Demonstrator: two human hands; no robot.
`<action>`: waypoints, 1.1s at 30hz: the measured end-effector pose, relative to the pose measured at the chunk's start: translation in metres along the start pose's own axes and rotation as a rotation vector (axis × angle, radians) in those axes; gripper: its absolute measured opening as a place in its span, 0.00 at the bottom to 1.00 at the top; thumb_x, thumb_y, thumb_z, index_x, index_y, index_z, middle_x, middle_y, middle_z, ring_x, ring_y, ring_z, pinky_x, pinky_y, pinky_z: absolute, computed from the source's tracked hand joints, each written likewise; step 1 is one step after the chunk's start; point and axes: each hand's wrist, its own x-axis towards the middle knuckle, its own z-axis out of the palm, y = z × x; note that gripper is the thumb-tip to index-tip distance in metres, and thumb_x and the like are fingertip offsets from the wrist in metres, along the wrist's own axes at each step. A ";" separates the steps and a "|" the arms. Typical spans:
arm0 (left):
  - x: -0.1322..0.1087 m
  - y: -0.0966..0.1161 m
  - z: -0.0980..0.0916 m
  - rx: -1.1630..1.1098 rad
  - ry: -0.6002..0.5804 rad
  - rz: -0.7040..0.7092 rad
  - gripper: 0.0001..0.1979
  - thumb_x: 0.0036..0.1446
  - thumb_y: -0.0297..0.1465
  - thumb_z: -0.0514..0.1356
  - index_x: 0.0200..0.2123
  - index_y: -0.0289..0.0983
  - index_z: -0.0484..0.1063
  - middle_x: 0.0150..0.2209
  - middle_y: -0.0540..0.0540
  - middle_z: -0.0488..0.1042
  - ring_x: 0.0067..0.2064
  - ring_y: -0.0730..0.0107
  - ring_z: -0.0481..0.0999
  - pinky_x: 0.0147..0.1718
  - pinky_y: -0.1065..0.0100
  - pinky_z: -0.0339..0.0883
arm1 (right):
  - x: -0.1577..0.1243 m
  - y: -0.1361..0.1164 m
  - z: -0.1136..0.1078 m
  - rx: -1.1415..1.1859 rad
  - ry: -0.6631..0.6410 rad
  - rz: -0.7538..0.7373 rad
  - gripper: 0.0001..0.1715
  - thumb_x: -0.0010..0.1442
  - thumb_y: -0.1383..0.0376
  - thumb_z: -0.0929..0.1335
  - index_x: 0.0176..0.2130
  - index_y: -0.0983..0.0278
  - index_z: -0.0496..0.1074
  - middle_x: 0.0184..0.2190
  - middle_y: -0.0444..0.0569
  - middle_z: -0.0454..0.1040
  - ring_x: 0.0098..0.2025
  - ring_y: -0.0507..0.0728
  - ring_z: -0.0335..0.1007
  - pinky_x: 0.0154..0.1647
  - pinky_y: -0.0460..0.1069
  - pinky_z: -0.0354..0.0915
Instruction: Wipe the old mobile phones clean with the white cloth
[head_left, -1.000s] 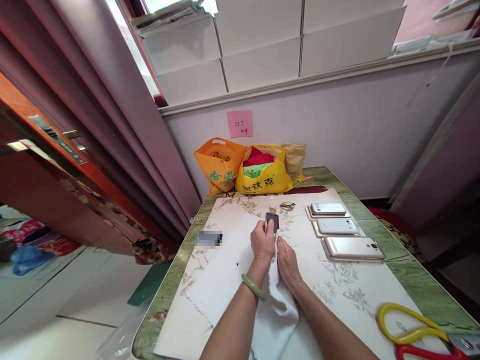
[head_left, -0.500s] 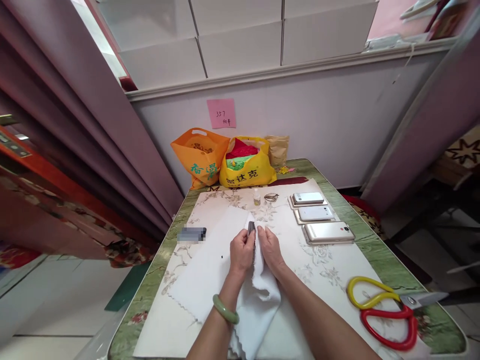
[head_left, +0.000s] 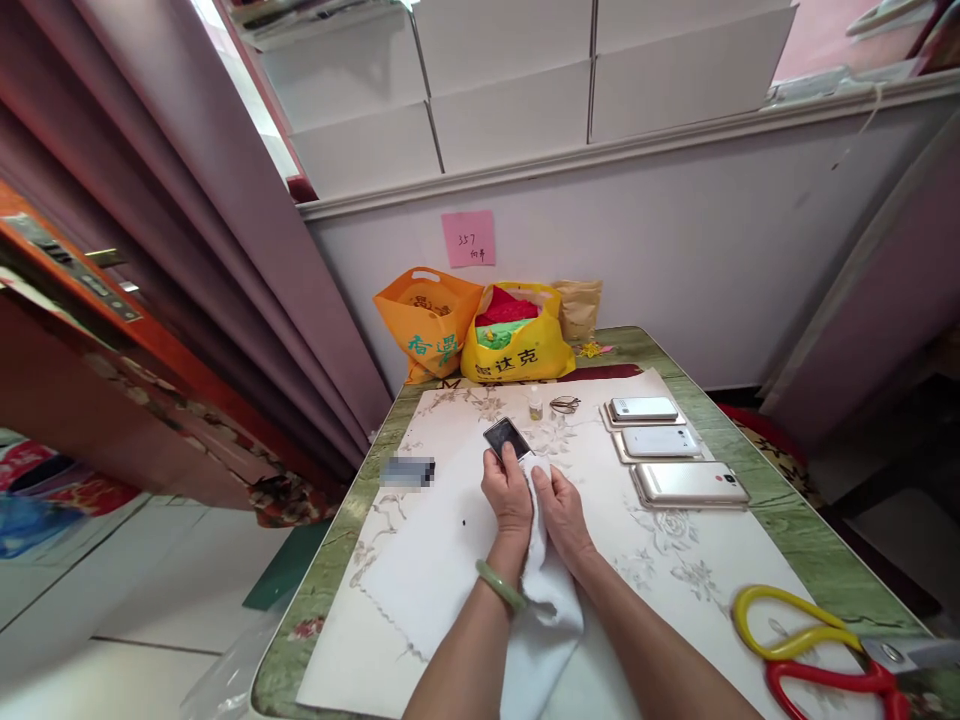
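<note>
My left hand [head_left: 510, 492] is closed round a phone [head_left: 507, 438], its thumb on the dark screen. The phone is tilted, with its dark face showing and its lower part hidden by the fingers. My right hand [head_left: 564, 512] is closed on a white cloth [head_left: 551, 600], just right of the phone. Part of the cloth bunches up between the two hands and hangs down towards the front of the table. A green bangle [head_left: 500, 586] circles my left wrist.
Phones in pale tones [head_left: 690, 483] lie at the right on the floral table cover [head_left: 337, 640]. Large scissors [head_left: 825, 640] rest at the front right. A small bottle [head_left: 535, 405], glasses [head_left: 566, 404], an orange bag [head_left: 427, 330] and a yellow bag [head_left: 517, 360] stand farther back.
The phone, edge-on between the hands before, now has its dark screen turned into view. My right hand has drawn slightly lower with the cloth. The whole view has shifted a little.
</note>
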 end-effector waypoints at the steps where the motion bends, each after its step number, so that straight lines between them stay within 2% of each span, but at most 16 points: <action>1: -0.007 -0.002 -0.005 -0.055 -0.041 -0.013 0.15 0.58 0.45 0.53 0.28 0.41 0.62 0.25 0.51 0.69 0.28 0.70 0.66 0.31 0.69 0.60 | 0.000 -0.001 0.000 0.050 0.018 0.023 0.22 0.59 0.47 0.65 0.30 0.62 0.67 0.25 0.42 0.69 0.29 0.53 0.61 0.33 0.47 0.60; 4: -0.027 -0.011 -0.025 -0.205 -0.234 -0.152 0.17 0.52 0.46 0.60 0.32 0.37 0.68 0.25 0.50 0.71 0.24 0.72 0.67 0.26 0.70 0.60 | 0.002 -0.005 -0.003 0.231 0.057 0.145 0.22 0.58 0.46 0.65 0.32 0.61 0.66 0.25 0.42 0.69 0.27 0.53 0.62 0.29 0.47 0.61; 7: -0.036 -0.019 -0.050 -0.338 -0.421 -0.297 0.19 0.50 0.46 0.63 0.32 0.35 0.69 0.20 0.51 0.70 0.20 0.74 0.65 0.22 0.71 0.58 | 0.006 -0.008 -0.008 0.284 0.002 0.233 0.24 0.55 0.43 0.66 0.28 0.60 0.63 0.20 0.40 0.66 0.22 0.52 0.59 0.24 0.47 0.59; 10: -0.023 -0.017 -0.075 -0.406 -0.606 -0.379 0.26 0.56 0.52 0.54 0.35 0.32 0.71 0.28 0.43 0.76 0.24 0.69 0.72 0.22 0.69 0.61 | 0.009 -0.009 -0.012 0.271 -0.063 0.221 0.26 0.54 0.41 0.66 0.27 0.60 0.62 0.19 0.40 0.65 0.22 0.52 0.57 0.23 0.47 0.58; 13: 0.005 -0.008 -0.093 -0.192 -0.787 -0.359 0.28 0.54 0.53 0.54 0.30 0.31 0.73 0.27 0.41 0.75 0.24 0.69 0.71 0.23 0.69 0.61 | 0.010 -0.009 -0.015 0.182 -0.069 0.107 0.25 0.55 0.42 0.67 0.27 0.61 0.63 0.21 0.40 0.65 0.24 0.51 0.57 0.26 0.46 0.58; 15: 0.022 -0.002 -0.097 0.011 -0.926 -0.353 0.27 0.51 0.52 0.58 0.27 0.31 0.74 0.22 0.45 0.72 0.23 0.71 0.69 0.22 0.70 0.59 | 0.008 -0.007 -0.015 0.041 -0.084 0.001 0.24 0.56 0.44 0.66 0.27 0.61 0.63 0.21 0.39 0.63 0.25 0.51 0.56 0.27 0.45 0.57; 17: 0.031 0.002 -0.096 0.123 -0.991 -0.276 0.22 0.46 0.49 0.63 0.27 0.32 0.74 0.21 0.50 0.69 0.23 0.74 0.65 0.23 0.71 0.57 | 0.006 -0.005 -0.014 -0.105 -0.127 -0.098 0.25 0.58 0.45 0.65 0.24 0.62 0.63 0.20 0.39 0.60 0.25 0.50 0.54 0.27 0.45 0.56; 19: 0.032 0.001 -0.089 0.140 -1.056 -0.175 0.20 0.42 0.45 0.67 0.26 0.33 0.73 0.21 0.53 0.66 0.24 0.76 0.62 0.23 0.72 0.54 | 0.003 -0.002 -0.011 -0.197 -0.189 -0.164 0.25 0.59 0.46 0.64 0.23 0.62 0.61 0.19 0.38 0.57 0.24 0.50 0.52 0.27 0.45 0.54; 21: 0.025 -0.001 -0.081 0.126 -1.118 -0.138 0.20 0.41 0.45 0.68 0.24 0.33 0.71 0.20 0.54 0.64 0.24 0.77 0.60 0.24 0.72 0.53 | 0.001 0.000 -0.009 -0.220 -0.192 -0.176 0.27 0.60 0.46 0.63 0.21 0.62 0.59 0.18 0.38 0.55 0.23 0.50 0.50 0.26 0.45 0.53; 25: 0.005 -0.009 -0.067 -0.108 -1.146 -0.295 0.22 0.48 0.48 0.63 0.31 0.33 0.71 0.22 0.51 0.69 0.23 0.73 0.67 0.24 0.71 0.57 | 0.003 0.004 -0.009 -0.149 -0.053 -0.056 0.29 0.61 0.43 0.60 0.22 0.62 0.60 0.18 0.39 0.57 0.23 0.50 0.52 0.25 0.46 0.54; 27: -0.003 -0.013 -0.062 -0.254 -1.110 -0.359 0.22 0.49 0.48 0.63 0.35 0.33 0.71 0.24 0.49 0.72 0.23 0.72 0.69 0.24 0.71 0.60 | 0.006 0.004 -0.009 -0.115 0.004 -0.005 0.30 0.60 0.42 0.61 0.23 0.62 0.61 0.19 0.40 0.60 0.24 0.51 0.54 0.25 0.46 0.56; 30: -0.009 -0.021 -0.057 -0.403 -0.960 -0.405 0.22 0.48 0.45 0.66 0.37 0.32 0.73 0.26 0.48 0.74 0.25 0.73 0.70 0.26 0.72 0.61 | 0.009 0.005 -0.010 0.001 0.084 0.095 0.30 0.57 0.40 0.63 0.24 0.62 0.63 0.19 0.40 0.63 0.23 0.51 0.56 0.24 0.46 0.58; 33: -0.009 -0.029 -0.055 -0.544 -0.753 -0.551 0.24 0.51 0.47 0.63 0.41 0.33 0.72 0.26 0.46 0.75 0.23 0.71 0.71 0.24 0.71 0.63 | 0.009 0.005 -0.011 0.198 0.152 0.232 0.29 0.56 0.40 0.64 0.27 0.62 0.65 0.16 0.38 0.62 0.19 0.51 0.57 0.20 0.46 0.57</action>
